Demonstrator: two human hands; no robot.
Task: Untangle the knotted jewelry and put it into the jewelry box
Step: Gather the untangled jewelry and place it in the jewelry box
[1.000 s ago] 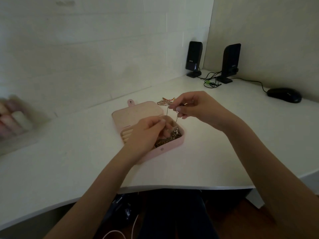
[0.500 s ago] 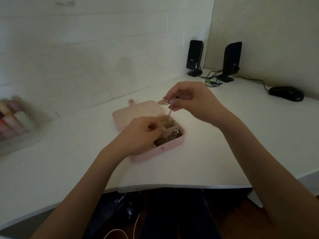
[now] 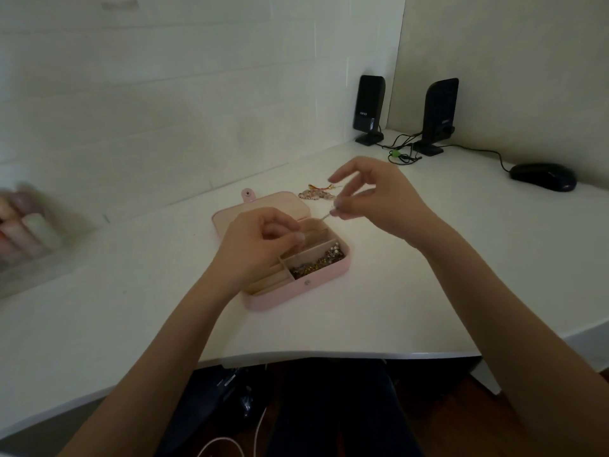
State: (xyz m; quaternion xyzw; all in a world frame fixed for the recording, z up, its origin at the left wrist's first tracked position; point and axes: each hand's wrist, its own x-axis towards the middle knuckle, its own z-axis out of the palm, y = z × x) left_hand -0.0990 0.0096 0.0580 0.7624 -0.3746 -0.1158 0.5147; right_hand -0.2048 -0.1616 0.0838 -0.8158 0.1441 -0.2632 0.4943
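thin chain (image 3: 324, 216) pinched between right hand (image 3: 372, 199) and left hand (image 3: 260, 239) fingertips, above jewelry box (image 3: 296, 288)

My left hand (image 3: 260, 240) hangs over the left half of the open pink rectangular jewelry box (image 3: 296, 288), covering the compartments there; the front right one lies exposed from above, with a heap of gold and silver jewelry (image 3: 318, 263) in it. My right hand (image 3: 379, 201) sits just beyond the box's right end, near a small beaded bracelet with a red tassel (image 3: 318, 192). Bare white counter (image 3: 412, 291) spreads to the right and front. Two black upright speakers (image 3: 369, 110) with tangled cables and a black computer mouse (image 3: 543, 176) block the back corner; blurred pale bottles (image 3: 29, 232) crowd the far left.
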